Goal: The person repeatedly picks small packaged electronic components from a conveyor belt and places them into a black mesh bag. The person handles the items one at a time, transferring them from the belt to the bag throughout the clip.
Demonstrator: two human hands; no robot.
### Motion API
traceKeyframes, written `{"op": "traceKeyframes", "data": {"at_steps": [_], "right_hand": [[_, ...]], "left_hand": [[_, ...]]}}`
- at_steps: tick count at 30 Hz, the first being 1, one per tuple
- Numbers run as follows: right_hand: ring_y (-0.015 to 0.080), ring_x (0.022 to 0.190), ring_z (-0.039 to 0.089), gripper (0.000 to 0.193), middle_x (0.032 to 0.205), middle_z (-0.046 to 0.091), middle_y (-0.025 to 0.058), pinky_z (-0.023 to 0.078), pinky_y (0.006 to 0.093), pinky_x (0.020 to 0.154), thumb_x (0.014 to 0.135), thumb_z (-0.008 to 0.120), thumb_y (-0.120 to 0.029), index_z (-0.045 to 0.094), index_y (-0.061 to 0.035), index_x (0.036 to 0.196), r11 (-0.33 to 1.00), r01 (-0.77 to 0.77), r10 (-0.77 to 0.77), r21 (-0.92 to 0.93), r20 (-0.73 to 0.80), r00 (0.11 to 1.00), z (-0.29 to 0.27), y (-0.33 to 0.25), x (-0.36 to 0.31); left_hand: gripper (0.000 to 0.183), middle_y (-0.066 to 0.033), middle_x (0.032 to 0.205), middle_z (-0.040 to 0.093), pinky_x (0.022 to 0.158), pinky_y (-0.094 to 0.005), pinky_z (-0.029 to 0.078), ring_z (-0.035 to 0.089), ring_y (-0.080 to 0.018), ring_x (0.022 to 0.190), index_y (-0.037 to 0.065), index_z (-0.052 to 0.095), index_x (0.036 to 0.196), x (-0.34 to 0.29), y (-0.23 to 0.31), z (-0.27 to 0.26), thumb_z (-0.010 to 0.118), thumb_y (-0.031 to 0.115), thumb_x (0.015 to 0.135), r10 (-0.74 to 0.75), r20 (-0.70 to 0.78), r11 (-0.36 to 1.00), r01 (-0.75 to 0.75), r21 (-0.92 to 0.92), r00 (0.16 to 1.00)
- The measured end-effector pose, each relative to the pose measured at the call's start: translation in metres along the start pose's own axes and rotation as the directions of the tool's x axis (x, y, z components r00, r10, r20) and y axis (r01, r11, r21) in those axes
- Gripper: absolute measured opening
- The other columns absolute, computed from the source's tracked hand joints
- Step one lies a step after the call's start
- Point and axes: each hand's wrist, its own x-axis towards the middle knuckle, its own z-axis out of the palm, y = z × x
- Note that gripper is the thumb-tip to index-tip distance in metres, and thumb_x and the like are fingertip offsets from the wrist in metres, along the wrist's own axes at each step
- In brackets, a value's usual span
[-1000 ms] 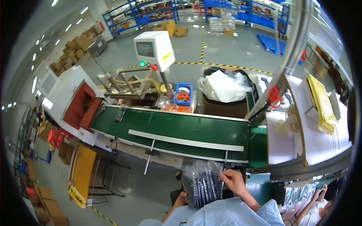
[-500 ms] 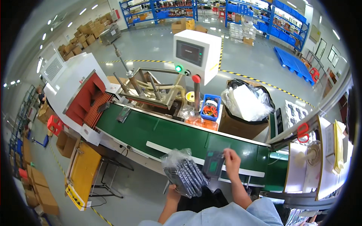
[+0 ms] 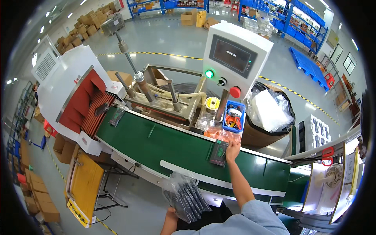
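dark packet (image 3: 218,154) at green belt (image 3: 135,135)
i see right hand (image 3: 232,151) pinching its edge, left hand (image 3: 171,214) clasping bagged stack (image 3: 188,200).

No legible text, only tiny white characters (image 3: 231,53) on the dark screen (image 3: 228,62)

Green belt (image 3: 184,158), white-and-black control box (image 3: 239,58), yellow-black floor stripes (image 3: 166,55).

room above belt (image 3: 156,143); white rail (image 3: 213,181) bars nearside
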Motion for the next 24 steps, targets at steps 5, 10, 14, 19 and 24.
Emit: {"op": "traceKeyframes", "data": {"at_steps": [5,10,14,19,24], "right_hand": [[0.0331,0.073,0.053,0.024,0.083,0.048,0.0162,0.043,0.0424,0.068,0.085,0.054,-0.025,0.063,-0.003,0.087,0.997,-0.009,0.016,-0.073,0.097,0.995,0.025,-0.027,-0.019],[0.0303,0.074,0.054,0.039,0.082,0.051,0.0167,0.043,0.0408,0.069,0.085,0.054,-0.032,0.055,0.0042,0.1,0.998,0.06,-0.064,0.023,0.248,0.967,0.025,-0.057,-0.027],[0.0183,0.076,0.057,0.038,0.089,0.059,0.0111,0.046,0.0312,0.068,0.088,0.051,-0.031,0.055,0.0043,0.101,0.894,-0.334,-0.094,0.299,0.853,0.513,-0.04,-0.118,-0.057],[0.0095,0.076,0.055,0.026,0.086,0.062,0.0062,0.045,0.0235,0.069,0.085,0.059,-0.016,0.059,0.002,0.103,0.922,-0.106,-0.347,0.373,0.915,0.205,-0.119,-0.17,-0.088],[0.008,0.071,0.055,0.017,0.081,0.062,0.0041,0.045,0.0221,0.064,0.084,0.059,-0.012,0.062,0.0013,0.095,0.841,-0.104,-0.419,0.531,0.76,0.497,-0.118,-0.159,-0.09]], "left_hand": [[0.068,-0.0125,0.11,0.057,0.088,-0.0401,0.045,0.056,-0.0288,0.1,0.002,0.046,0.119,0.013,0.012,0.002,0.065,0.021,0.057,-0.046,0.003,0.999,0.046,0.011,0.999],[0.067,-0.0127,0.11,0.057,0.088,-0.0401,0.046,0.056,-0.0288,0.1,0.002,0.046,0.119,0.021,0.022,0.003,0.065,0.021,0.057,-0.087,0.024,0.996,0.086,0.031,0.996],[0.067,-0.0128,0.11,0.057,0.088,-0.0402,0.046,0.056,-0.0288,0.099,0.002,0.046,0.119,0.024,0.029,0.001,0.065,0.02,0.057,-0.1,0.038,0.993,0.097,0.06,0.994],[0.067,-0.0129,0.11,0.057,0.088,-0.0402,0.046,0.056,-0.0288,0.099,0.001,0.046,0.119,0.028,0.03,0.002,0.065,0.02,0.058,-0.177,0.07,0.98,0.17,0.099,0.982],[0.067,-0.0131,0.109,0.057,0.088,-0.0403,0.046,0.057,-0.0288,0.099,0.001,0.046,0.119,0.028,0.025,0.011,0.065,0.02,0.058,-0.274,0.117,0.953,0.253,0.168,0.954]]}}
